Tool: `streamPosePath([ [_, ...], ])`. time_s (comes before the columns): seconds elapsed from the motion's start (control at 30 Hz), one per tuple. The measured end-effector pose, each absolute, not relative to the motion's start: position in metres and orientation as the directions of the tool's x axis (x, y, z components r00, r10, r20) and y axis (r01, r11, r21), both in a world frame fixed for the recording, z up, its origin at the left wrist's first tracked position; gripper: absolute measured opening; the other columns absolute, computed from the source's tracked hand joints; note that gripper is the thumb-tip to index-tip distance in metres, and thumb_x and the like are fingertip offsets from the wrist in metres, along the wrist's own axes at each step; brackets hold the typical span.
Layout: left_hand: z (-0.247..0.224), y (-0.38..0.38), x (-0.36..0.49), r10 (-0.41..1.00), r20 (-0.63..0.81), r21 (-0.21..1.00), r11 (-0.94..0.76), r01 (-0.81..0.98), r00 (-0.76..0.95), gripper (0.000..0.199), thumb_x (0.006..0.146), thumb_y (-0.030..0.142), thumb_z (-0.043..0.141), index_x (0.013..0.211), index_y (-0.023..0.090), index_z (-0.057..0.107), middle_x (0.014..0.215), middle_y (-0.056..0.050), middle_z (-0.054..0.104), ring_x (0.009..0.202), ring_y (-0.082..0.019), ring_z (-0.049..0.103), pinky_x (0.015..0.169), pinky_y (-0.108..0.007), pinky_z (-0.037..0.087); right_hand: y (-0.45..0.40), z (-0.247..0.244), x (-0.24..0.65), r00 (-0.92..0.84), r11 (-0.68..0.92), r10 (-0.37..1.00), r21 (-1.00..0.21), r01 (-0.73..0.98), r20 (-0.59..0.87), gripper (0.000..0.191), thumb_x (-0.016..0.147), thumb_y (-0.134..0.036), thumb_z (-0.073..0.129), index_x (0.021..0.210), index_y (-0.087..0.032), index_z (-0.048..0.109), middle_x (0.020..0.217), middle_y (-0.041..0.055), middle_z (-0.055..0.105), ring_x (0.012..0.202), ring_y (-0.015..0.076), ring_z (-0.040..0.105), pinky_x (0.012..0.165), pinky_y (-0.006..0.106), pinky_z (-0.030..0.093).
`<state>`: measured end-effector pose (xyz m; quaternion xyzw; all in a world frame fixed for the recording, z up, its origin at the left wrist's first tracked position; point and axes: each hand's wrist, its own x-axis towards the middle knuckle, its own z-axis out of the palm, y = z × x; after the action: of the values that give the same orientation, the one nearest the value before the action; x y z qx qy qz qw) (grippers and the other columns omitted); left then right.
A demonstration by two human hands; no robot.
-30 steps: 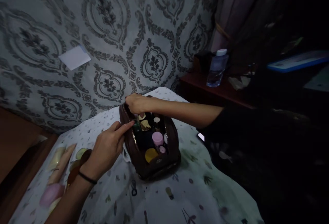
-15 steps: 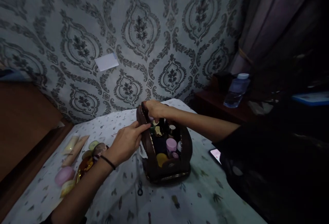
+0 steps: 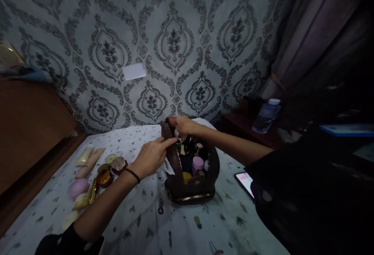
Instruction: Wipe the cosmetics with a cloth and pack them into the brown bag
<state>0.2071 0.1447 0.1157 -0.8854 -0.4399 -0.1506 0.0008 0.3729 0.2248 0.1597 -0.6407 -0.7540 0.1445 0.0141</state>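
Before patterned wallpaper [image 3: 201,54], touching the open bag [image 3: 191,191] on printed cloth [image 3: 146,224] with 1 extended finger of the left hand [image 3: 150,157], reaching inside with the right hand [image 3: 184,125]; cannot tell either hand's grip.

Left hand [image 3: 149,158]: back facing up, index finger stretched out toward the right hand, the other fingers bent and partly hidden beneath the palm
Left wrist [image 3: 133,172]: roughly in line with the forearm, ringed by a thin black band [image 3: 133,175]
Left forearm [image 3: 106,200]: slants up and inward from the lower left, bare below a dark sleeve [image 3: 67,243]
Right hand [image 3: 184,126]: bent downward at the knuckles, fingertips mostly hidden, just beside the left index fingertip
Right forearm [image 3: 230,144]: reaches across from the right, bare to a loose black cuff [image 3: 260,163]
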Motion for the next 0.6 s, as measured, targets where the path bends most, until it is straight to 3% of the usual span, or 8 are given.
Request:
streamPosePath([
  [0.13, 0.105, 0.129, 0.186, 0.750, 0.358, 0.198, -0.643, 0.740, 0.556, 0.058, 0.090, 0.008, 0.038, 0.145, 0.025, 0.042, 0.112, -0.008, 0.066, 0.097, -0.020, 0.066, 0.085, -0.033, 0.054, 0.213, 0.170, 0.379, -0.153, 0.110, 0.977, -0.259, 0.960, -0.152, 0.032, 0.095, -0.020, 0.045, 0.092, -0.006, 0.074, 0.084, 0.0144, 0.077, 0.065, 0.0158, 0.072, 0.054, 0.018, 0.047],
  [0.23, 0.085, 0.109, 0.161, 0.752, 0.391, 0.236, -0.639, 0.732, 0.531, 0.052, 0.090, 0.009, 0.039, 0.140, 0.021, 0.047, 0.116, -0.009, 0.068, 0.102, -0.020, 0.066, 0.087, -0.032, 0.054, 0.196, 0.174, 0.390, -0.166, 0.144, 0.985, -0.323, 0.935, -0.040, 0.038, 0.097, -0.019, 0.035, 0.104, -0.009, 0.071, 0.081, 0.0105, 0.077, 0.056, 0.0138, 0.068, 0.051, 0.019, 0.045],
  [0.43, 0.034, 0.061, 0.109, 0.819, 0.290, 0.259, -0.566, 0.783, 0.496, 0.038, 0.090, 0.011, 0.042, 0.124, 0.018, 0.058, 0.110, -0.009, 0.072, 0.096, -0.019, 0.070, 0.084, -0.031, 0.056, 0.122, 0.153, 0.384, -0.299, 0.388, 0.922, -0.593, 0.705, 0.248, 0.031, 0.093, -0.033, 0.045, 0.104, -0.016, 0.068, 0.062, 0.0024, 0.067, 0.048, 0.0144, 0.059, 0.050, 0.023, 0.043],
  [0.6, 0.013, 0.040, 0.081, 0.899, 0.195, 0.272, -0.433, 0.859, 0.392, 0.033, 0.092, 0.012, 0.043, 0.120, 0.018, 0.059, 0.109, -0.008, 0.072, 0.095, -0.020, 0.070, 0.082, -0.031, 0.055, 0.043, 0.145, 0.343, -0.619, 0.555, 0.764, -0.673, 0.489, 0.179, 0.030, 0.092, -0.039, 0.049, 0.107, -0.024, 0.071, 0.061, 0.0012, 0.066, 0.052, 0.0148, 0.058, 0.055, 0.025, 0.045],
])
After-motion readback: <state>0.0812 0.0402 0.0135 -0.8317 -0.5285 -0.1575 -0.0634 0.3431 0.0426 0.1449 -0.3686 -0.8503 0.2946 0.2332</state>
